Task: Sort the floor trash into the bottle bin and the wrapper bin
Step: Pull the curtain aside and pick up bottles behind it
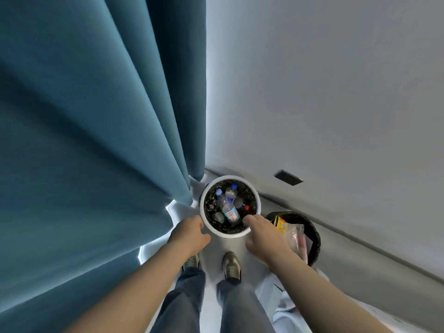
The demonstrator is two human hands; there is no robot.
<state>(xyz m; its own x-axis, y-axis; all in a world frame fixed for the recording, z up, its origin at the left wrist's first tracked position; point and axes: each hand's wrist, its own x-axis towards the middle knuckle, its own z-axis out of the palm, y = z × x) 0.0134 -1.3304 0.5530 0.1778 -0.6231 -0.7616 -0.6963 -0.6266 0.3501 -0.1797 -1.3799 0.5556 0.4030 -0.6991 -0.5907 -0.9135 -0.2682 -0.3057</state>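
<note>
Bottle bin (225, 233) dead ahead at twelve o'clock — left hand (189, 233) by its rim at seven, right hand (260, 233) at five — both hands seemingly empty, fingers loose.

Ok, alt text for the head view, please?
The left hand and right hand hover at the near rim of a white bottle bin holding plastic bottles; a dark wrapper bin stands right of it.
</note>
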